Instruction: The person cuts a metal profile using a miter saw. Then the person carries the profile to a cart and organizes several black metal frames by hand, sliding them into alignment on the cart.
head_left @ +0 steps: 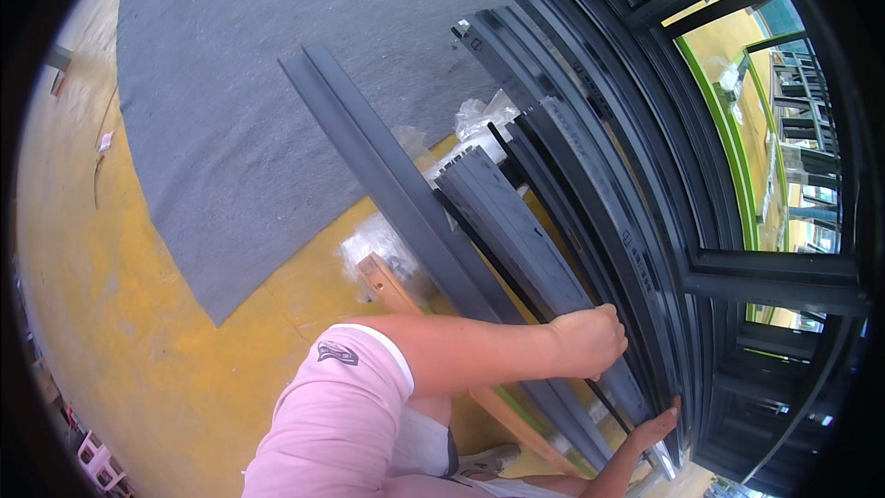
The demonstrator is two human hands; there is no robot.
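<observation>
Grooved grey profile [516, 226], aslant beyond the lower right edge of a felt-like mat [258, 111].
Wide stretch of smooth yellow floor [129, 323] left of the mat's pointed near corner; glossy dark bars [636, 184] tightly ranked to the right, only narrow gaps between; just left of the profile, a longer flanged channel [383, 161]; slimmer wooden strip [387, 286]; crumpled clear plastic [486, 118] near the profile's far end; left hand [588, 341] clamped on the profile, right hand [656, 428] at the near ends, fingers partly hidden, grip impossible to tell.
</observation>
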